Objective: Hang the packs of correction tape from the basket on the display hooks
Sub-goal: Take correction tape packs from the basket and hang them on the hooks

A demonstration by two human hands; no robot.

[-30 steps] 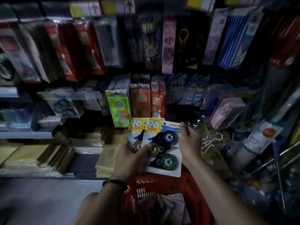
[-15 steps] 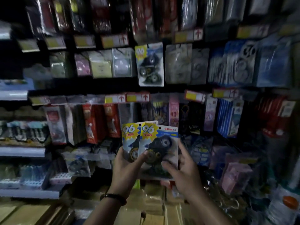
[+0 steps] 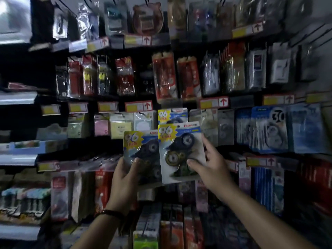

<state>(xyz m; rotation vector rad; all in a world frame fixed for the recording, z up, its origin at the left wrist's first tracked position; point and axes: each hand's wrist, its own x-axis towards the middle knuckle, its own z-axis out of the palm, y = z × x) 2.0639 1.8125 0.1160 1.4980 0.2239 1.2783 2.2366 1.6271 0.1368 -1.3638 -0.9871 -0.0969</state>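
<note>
Two correction tape packs with a yellow "96" burst are raised before the display wall. My left hand [image 3: 128, 170] grips the left pack [image 3: 142, 150] by its lower edge. My right hand [image 3: 209, 165] pinches the right pack [image 3: 179, 151], thumb on its front and fingers along its right edge. The right pack overlaps the left one. Just above it, a matching pack [image 3: 172, 115] hangs on the display, its lower part hidden behind the held pack. The basket is out of view.
Rows of hanging stationery packs fill the wall, with yellow and red price tags [image 3: 139, 106] under each row. Blue correction tape packs marked "30" [image 3: 269, 128] hang to the right. Shelves [image 3: 18, 155] jut out at the left.
Both hands have lifted the two packs from above the red basket up to the hanging matching pack. The packs have spread apart, each in one hand. The view has tilted upward.
</note>
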